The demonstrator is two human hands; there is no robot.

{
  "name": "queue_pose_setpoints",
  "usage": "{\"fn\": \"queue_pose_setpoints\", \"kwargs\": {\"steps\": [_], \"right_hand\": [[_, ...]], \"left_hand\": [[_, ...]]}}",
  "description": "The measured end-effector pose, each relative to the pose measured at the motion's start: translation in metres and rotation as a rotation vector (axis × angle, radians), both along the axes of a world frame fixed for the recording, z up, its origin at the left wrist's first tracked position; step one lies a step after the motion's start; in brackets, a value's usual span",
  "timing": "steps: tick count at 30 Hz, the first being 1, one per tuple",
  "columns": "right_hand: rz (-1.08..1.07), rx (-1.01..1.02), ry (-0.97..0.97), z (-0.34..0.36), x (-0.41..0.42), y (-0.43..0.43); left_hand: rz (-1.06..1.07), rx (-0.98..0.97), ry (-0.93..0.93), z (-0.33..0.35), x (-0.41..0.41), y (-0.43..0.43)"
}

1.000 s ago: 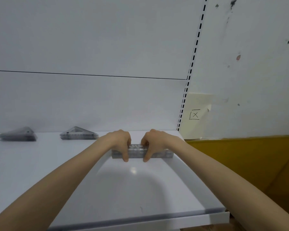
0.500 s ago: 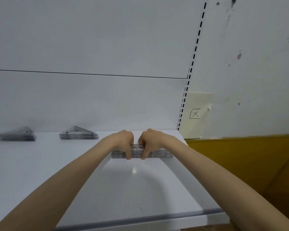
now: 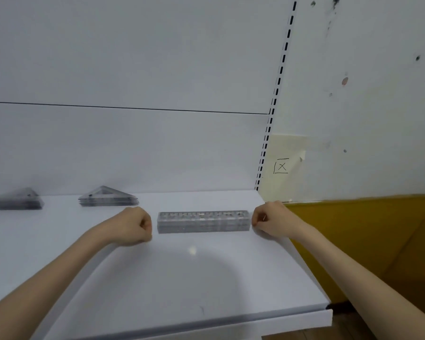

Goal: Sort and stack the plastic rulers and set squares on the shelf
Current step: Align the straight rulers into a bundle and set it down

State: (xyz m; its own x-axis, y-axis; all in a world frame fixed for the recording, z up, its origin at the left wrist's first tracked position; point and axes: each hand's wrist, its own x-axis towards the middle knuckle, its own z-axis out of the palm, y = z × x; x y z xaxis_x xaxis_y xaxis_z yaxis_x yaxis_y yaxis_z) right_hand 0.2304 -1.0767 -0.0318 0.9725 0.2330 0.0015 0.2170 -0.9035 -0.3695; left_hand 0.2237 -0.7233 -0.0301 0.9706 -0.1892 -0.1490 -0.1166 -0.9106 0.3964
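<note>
Left grip (image 3: 133, 225), right grip (image 3: 271, 220) flank ruler stack (image 3: 203, 221); set-square stacks (image 3: 108, 198) leftward.

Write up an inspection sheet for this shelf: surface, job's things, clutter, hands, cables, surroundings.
Surface: white shelf, glossy, with a light glare.
Job's things: ruler stack lies flat across the shelf; near set square stack and far set square stack sit to its left by the back panel.
Clutter: nothing seen.
Hands: left hand is fisted just off the ruler stack's left end; right hand is fisted at its right end; neither grips anything.
Cables: nothing seen.
Surroundings: slotted upright, paper note with a boxed X, stained wall.
</note>
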Motion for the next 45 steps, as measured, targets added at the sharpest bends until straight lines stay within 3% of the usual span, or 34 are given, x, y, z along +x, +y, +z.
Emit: {"fn": "queue_pose_setpoints", "kwargs": {"steps": [8, 17, 26, 34, 45], "right_hand": [[-0.023, -0.107, -0.097, -0.013, 0.004, 0.016], [-0.067, -0.165, -0.066, -0.008, 0.004, 0.025], [-0.125, -0.019, 0.035, -0.001, -0.002, 0.013], [-0.154, 0.178, 0.010, -0.008, -0.009, 0.015], [-0.096, 0.132, -0.018, -0.001, -0.009, 0.015]], "left_hand": [[-0.021, 0.029, -0.019, -0.005, 0.002, -0.014], [0.011, 0.058, -0.017, -0.005, 0.000, -0.018], [0.030, -0.066, 0.119, 0.005, 0.000, -0.008], [0.105, -0.140, 0.017, 0.009, -0.008, -0.020], [0.158, -0.202, -0.013, 0.010, -0.012, -0.017]]}}
